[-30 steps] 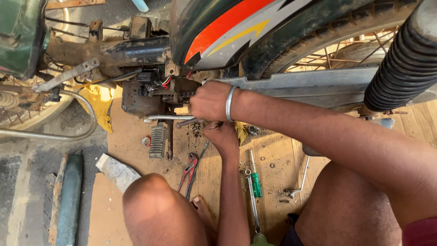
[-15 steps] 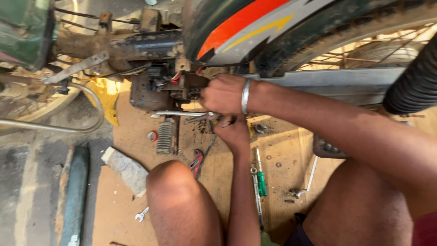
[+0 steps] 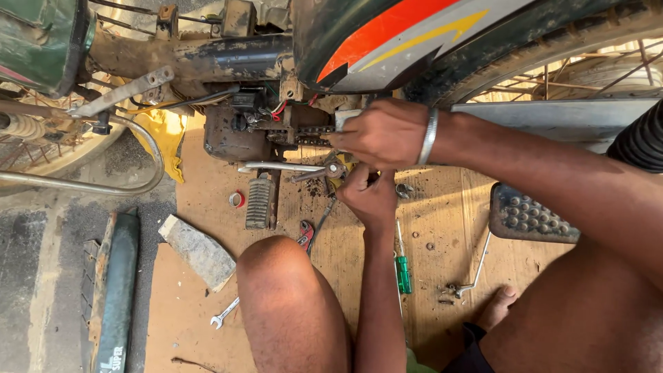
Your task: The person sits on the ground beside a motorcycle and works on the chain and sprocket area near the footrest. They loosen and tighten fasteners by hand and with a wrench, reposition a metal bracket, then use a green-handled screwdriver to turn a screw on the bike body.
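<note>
Chain (image 3: 304, 138), rusty and greasy, runs along the side of the motorcycle's engine block (image 3: 235, 135), just under the dark frame tube (image 3: 207, 59). The right hand (image 3: 383, 135), a metal bangle (image 3: 429, 135) on its wrist, is closed on the chain's near end beside a pale metal bracket. The left hand (image 3: 369, 197) sits directly below it, fingers curled around a small part I can't make out; the two hands are almost touching.

Above them the side panel (image 3: 387, 34) is dark, with a red wedge and a yellow stripe. A yellow rag (image 3: 162, 135) hangs by the frame at the left. A long green cover (image 3: 114, 297) with a line of pale print at its lower end lies on the grey floor.

The work goes on over a sheet of brown cardboard (image 3: 186, 324). The ribbed footpeg (image 3: 259, 200) and its chrome bar crowd the space left of the hands, and the person's knee (image 3: 290, 297) closes it from below. On the cardboard lie red-handled pliers (image 3: 304, 235), a green-handled screwdriver (image 3: 402, 273), a small spanner (image 3: 224, 316), a grey wedge-shaped block (image 3: 199, 252) and a studded rubber pad (image 3: 532, 214). Open cardboard remains at the lower left.
</note>
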